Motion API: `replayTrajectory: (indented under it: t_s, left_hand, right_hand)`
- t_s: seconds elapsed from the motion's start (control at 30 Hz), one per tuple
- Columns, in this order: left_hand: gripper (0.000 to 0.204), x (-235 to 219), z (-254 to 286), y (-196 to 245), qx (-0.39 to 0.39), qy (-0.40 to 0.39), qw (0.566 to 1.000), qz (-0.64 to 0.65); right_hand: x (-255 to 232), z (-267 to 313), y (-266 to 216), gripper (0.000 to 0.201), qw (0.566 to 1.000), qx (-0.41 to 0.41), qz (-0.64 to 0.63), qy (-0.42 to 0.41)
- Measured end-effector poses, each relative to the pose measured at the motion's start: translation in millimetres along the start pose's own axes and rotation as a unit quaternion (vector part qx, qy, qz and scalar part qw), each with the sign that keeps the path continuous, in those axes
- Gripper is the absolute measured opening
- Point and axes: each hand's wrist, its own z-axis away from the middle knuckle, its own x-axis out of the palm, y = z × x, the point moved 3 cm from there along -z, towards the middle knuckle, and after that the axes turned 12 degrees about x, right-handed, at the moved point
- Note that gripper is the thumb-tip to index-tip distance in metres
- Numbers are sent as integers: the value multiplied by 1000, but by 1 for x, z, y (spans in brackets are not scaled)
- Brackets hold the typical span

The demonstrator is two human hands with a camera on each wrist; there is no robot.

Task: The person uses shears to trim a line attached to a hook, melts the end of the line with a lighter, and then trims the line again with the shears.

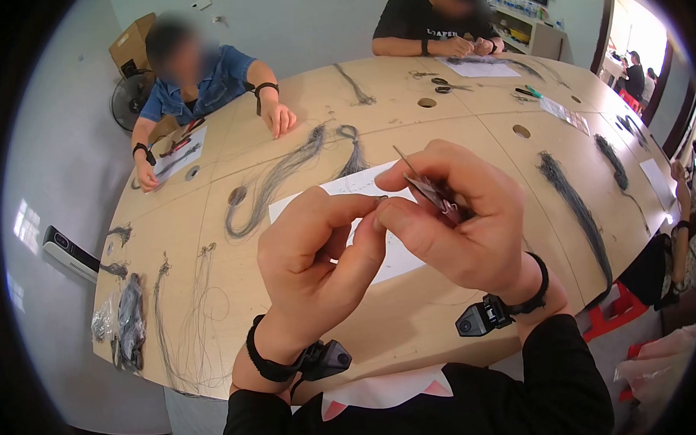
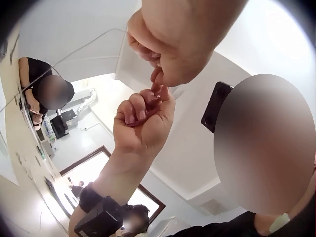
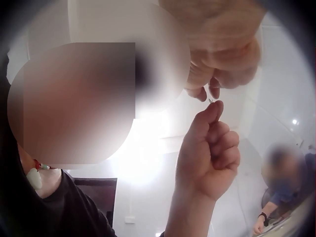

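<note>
In the head view my left hand pinches a tiny dark bit of wire or thread between thumb and forefinger. A small looped end stands out from those fingertips in the right wrist view. My right hand meets it there, its thumb tip right at the left fingertips. Its curled fingers also hold a slender metal tool, whose thin end sticks out past the forefinger; the fingers hide most of it. Beneath both hands lies a white paper sheet with small marks.
Bundles of grey thread lie about the wooden table, one long hank at left. Black scissors are on the far side. Two people sit across, near more sheets. Plastic bags lie at the left edge.
</note>
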Motion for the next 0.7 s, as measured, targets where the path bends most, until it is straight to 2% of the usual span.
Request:
replayTrajectory:
  t_s: [0.03, 0.17, 0.23, 0.27, 0.33, 0.57, 0.63, 0.67, 0.7]
  left_hand:
    - [4, 1, 0, 0, 27, -15, 999, -20]
    - [6, 3, 0, 2, 6, -10, 999, -30]
    - [9, 3, -1, 3, -1, 2, 1000, -27]
    - [9, 3, -1, 2, -1, 2, 1000, -27]
    - [10, 2, -1, 1, 14, 11, 999, -27]
    - [10, 2, -2, 2, 50, -12, 996, -70]
    - [9, 3, -1, -2, -28, 2, 999, 33]
    - [9, 3, -1, -1, -28, 2, 999, 33]
    - [8, 3, -1, -2, -59, 8, 995, 82]
  right_hand:
    - [0, 0, 2, 15, 1000, -11, -6, -2]
    - [-2, -2, 0, 5, 999, -9, 33, -25]
    - [-3, -3, 1, 7, 997, 70, -5, -31]
    - [-4, -4, 0, 7, 997, 70, -5, -31]
    - [-3, -4, 2, 8, 992, 121, -28, -31]
    - [-4, -7, 5, 14, 992, 111, -55, -36]
    - [-3, -7, 6, 15, 988, 118, -96, -27]
    - [-3, -7, 7, 15, 988, 118, -96, -27]
    - [-3, -7, 6, 15, 989, 110, -97, -30]
